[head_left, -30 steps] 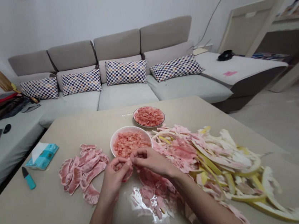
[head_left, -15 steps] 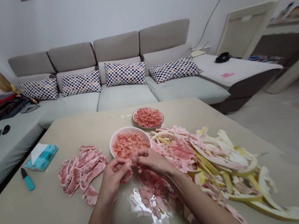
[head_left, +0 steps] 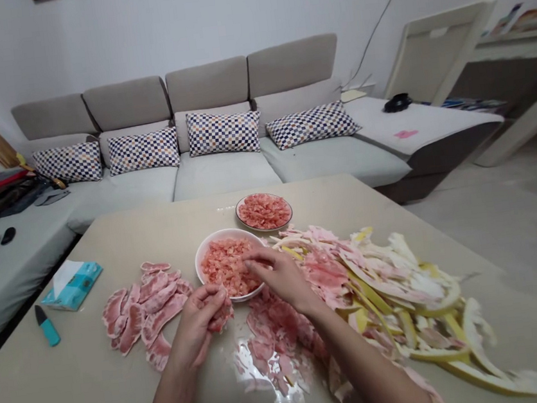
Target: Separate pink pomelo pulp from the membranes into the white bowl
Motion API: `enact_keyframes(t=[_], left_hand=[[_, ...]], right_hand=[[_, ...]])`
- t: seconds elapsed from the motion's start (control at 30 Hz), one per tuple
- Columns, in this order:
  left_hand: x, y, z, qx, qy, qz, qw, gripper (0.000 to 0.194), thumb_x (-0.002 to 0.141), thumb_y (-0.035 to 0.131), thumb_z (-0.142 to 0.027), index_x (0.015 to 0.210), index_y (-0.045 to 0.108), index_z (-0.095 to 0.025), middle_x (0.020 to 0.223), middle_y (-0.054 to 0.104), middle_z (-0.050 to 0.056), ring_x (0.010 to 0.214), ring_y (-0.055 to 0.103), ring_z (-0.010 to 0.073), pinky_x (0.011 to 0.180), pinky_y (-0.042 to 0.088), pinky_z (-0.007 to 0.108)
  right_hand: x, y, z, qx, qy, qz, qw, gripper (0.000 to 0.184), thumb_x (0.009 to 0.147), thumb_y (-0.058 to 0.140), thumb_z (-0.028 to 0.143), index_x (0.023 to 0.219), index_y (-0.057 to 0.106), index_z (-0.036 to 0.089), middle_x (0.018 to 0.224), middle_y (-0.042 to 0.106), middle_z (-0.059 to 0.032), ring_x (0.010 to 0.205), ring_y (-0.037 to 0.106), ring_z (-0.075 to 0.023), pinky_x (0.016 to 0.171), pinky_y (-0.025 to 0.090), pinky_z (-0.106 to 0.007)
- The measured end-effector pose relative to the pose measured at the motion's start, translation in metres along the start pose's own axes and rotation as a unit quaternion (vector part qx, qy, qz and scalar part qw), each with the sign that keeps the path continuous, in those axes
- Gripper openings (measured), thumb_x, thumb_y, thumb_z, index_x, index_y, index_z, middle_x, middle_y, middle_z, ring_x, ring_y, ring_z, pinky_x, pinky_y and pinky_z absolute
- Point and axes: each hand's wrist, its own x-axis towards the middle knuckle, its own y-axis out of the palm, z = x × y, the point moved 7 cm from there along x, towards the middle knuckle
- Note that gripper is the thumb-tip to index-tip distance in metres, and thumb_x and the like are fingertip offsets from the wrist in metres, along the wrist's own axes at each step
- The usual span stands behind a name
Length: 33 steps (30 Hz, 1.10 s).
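My left hand (head_left: 199,322) is closed around a peeled pomelo segment (head_left: 221,317), just in front of the white bowl. Pink-red pulp shows past its fingertips. Over the bowl's right side hovers my right hand (head_left: 284,277), thumb and forefinger close together; whatever they pinch, if anything, is too small to make out. Loose pomelo pulp (head_left: 227,267) fills much of the white bowl (head_left: 199,253). Left of the hands lies a pile of pomelo segments (head_left: 156,301) in their pale skins. Torn membrane scraps (head_left: 277,343) lie on the wet tabletop beneath my right wrist.
Behind the bowl, a dark-rimmed plate (head_left: 240,223) holds more pulp. Yellow-white pomelo peels (head_left: 401,303) heap across the table's right side. A tissue pack (head_left: 77,285) and a teal-handled knife (head_left: 48,327) lie at the left of the table (head_left: 77,391). A sofa (head_left: 226,171) stands beyond.
My hands were together at the bowl's front edge and have parted. The right hand has moved forward over the bowl; the left has drawn slightly back left with the segment.
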Motion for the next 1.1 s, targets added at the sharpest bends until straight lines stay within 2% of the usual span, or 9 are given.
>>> enact_keyframes(t=[0.13, 0.23, 0.33, 0.43, 0.53, 0.7, 0.87, 0.97, 1.1], left_hand=[[-0.002, 0.007, 0.007, -0.003, -0.013, 0.026, 1.000, 0.026, 0.074, 0.074, -0.033, 0.080, 0.060, -0.013, 0.068, 0.059, 0.001, 0.048, 0.037, 0.0022, 0.042, 0.022, 0.015], [-0.005, 0.013, 0.014, -0.018, -0.024, 0.031, 0.999, 0.025, 0.073, 0.075, -0.032, 0.080, 0.061, -0.013, 0.067, 0.058, -0.001, 0.047, 0.035, 0.0018, 0.042, 0.022, 0.014], [-0.006, 0.021, 0.019, -0.045, -0.033, 0.039, 0.998, 0.026, 0.075, 0.073, -0.035, 0.085, 0.064, -0.012, 0.069, 0.058, 0.000, 0.052, 0.042, 0.0032, 0.043, 0.027, 0.013], [-0.008, 0.025, 0.019, -0.089, -0.036, 0.038, 0.995, 0.027, 0.081, 0.067, -0.035, 0.095, 0.065, -0.012, 0.081, 0.063, 0.006, 0.065, 0.055, 0.0083, 0.049, 0.037, 0.014], [-0.008, 0.025, 0.020, -0.140, -0.051, 0.034, 0.988, 0.026, 0.085, 0.062, -0.031, 0.103, 0.064, -0.012, 0.096, 0.066, 0.011, 0.079, 0.061, 0.0142, 0.061, 0.047, 0.020], [-0.010, 0.027, 0.018, -0.196, -0.062, 0.058, 0.977, 0.021, 0.083, 0.057, -0.011, 0.103, 0.065, -0.010, 0.103, 0.065, 0.013, 0.096, 0.061, 0.0196, 0.084, 0.051, 0.031], [-0.017, 0.033, 0.021, -0.162, -0.064, 0.065, 0.982, 0.022, 0.081, 0.063, -0.010, 0.102, 0.066, -0.014, 0.097, 0.064, 0.007, 0.096, 0.062, 0.0169, 0.091, 0.049, 0.031], [-0.021, 0.035, 0.025, -0.127, -0.070, 0.056, 0.988, 0.025, 0.078, 0.070, -0.015, 0.102, 0.064, -0.017, 0.089, 0.063, 0.004, 0.090, 0.063, 0.0142, 0.086, 0.050, 0.026], [-0.022, 0.035, 0.029, -0.105, -0.072, 0.040, 0.991, 0.028, 0.071, 0.078, -0.020, 0.095, 0.064, -0.015, 0.080, 0.061, 0.001, 0.076, 0.061, 0.0095, 0.077, 0.050, 0.021]], right_hand=[[-0.013, -0.012, -0.004, 0.013, 0.050, -0.013, 0.999, 0.019, 0.082, 0.059, 0.030, 0.090, 0.071, 0.018, 0.093, 0.073, -0.0072, 0.087, 0.066, -0.0219, 0.082, 0.051, -0.036], [-0.033, 0.005, 0.004, 0.052, 0.073, 0.086, 0.992, 0.026, 0.084, 0.060, 0.034, 0.104, 0.069, 0.019, 0.105, 0.071, -0.0070, 0.094, 0.066, -0.0217, 0.085, 0.051, -0.035], [-0.056, 0.026, 0.016, 0.104, 0.086, 0.166, 0.977, 0.025, 0.084, 0.062, 0.032, 0.105, 0.068, 0.021, 0.097, 0.073, -0.0044, 0.086, 0.067, -0.0193, 0.078, 0.052, -0.030], [-0.065, 0.028, 0.015, 0.108, 0.116, 0.131, 0.979, 0.020, 0.085, 0.058, 0.028, 0.098, 0.070, 0.019, 0.085, 0.073, -0.0029, 0.076, 0.067, -0.0177, 0.070, 0.051, -0.028], [-0.065, 0.013, 0.005, 0.083, 0.147, 0.061, 0.984, 0.017, 0.083, 0.058, 0.028, 0.086, 0.071, 0.017, 0.078, 0.071, -0.0035, 0.071, 0.064, -0.0174, 0.067, 0.048, -0.027], [-0.069, -0.010, -0.008, 0.089, 0.153, 0.024, 0.984, 0.021, 0.084, 0.056, 0.034, 0.083, 0.068, 0.017, 0.081, 0.070, -0.0045, 0.074, 0.064, -0.0185, 0.069, 0.048, -0.029], [-0.083, -0.029, 0.002, -0.073, 0.086, -0.014, 0.994, 0.011, 0.079, 0.063, 0.027, 0.082, 0.072, 0.021, 0.101, 0.067, -0.0076, 0.099, 0.060, -0.0244, 0.090, 0.043, -0.039], [-0.092, -0.025, 0.012, -0.077, 0.060, -0.026, 0.995, 0.008, 0.080, 0.064, 0.025, 0.082, 0.071, 0.022, 0.112, 0.064, -0.0074, 0.109, 0.056, -0.0244, 0.096, 0.040, -0.039], [-0.098, -0.002, 0.019, -0.009, 0.064, 0.032, 0.997, 0.020, 0.081, 0.065, 0.026, 0.102, 0.066, 0.025, 0.105, 0.067, -0.0039, 0.100, 0.060, -0.0207, 0.089, 0.044, -0.033]])
